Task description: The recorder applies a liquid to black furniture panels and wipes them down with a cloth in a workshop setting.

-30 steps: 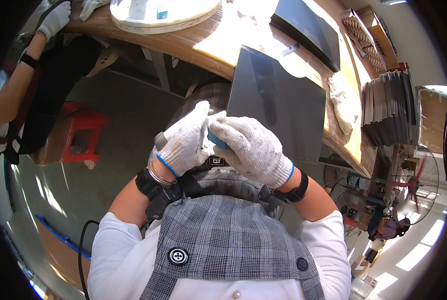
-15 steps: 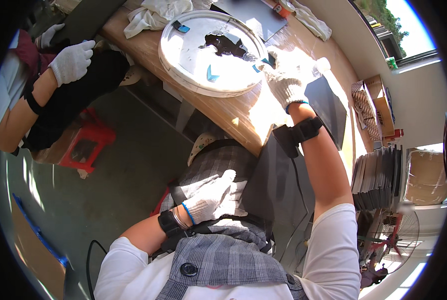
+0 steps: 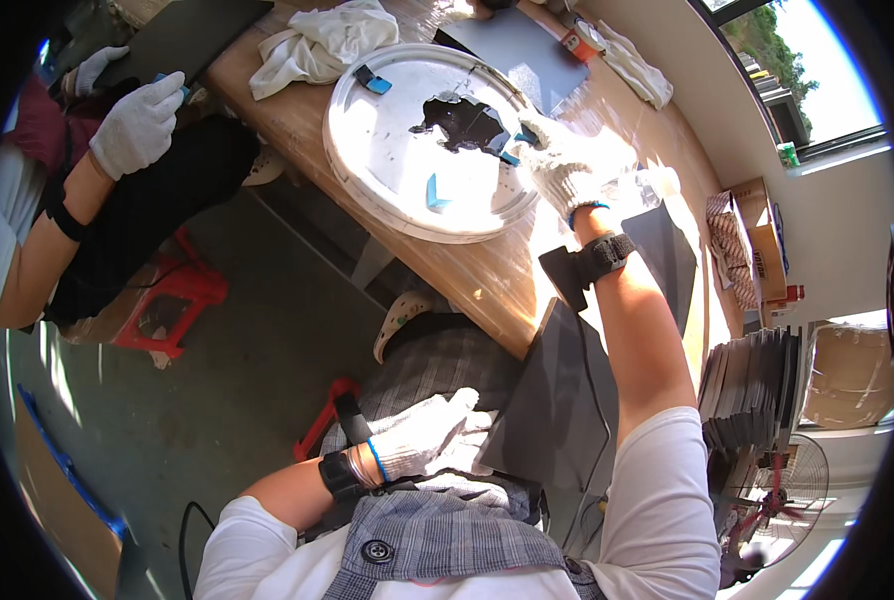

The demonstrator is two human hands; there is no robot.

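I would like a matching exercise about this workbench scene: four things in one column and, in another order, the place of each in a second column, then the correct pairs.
Things:
1. right hand
2. left hand
3. white cloth
4. stack of dark panels

Places:
A. on the lap, beside the dark panel
B. at the rim of the round white tray
C. standing at the right, near a fan
D. crumpled on the wooden table, behind the tray

Pairs: 1-B, 2-A, 3-D, 4-C
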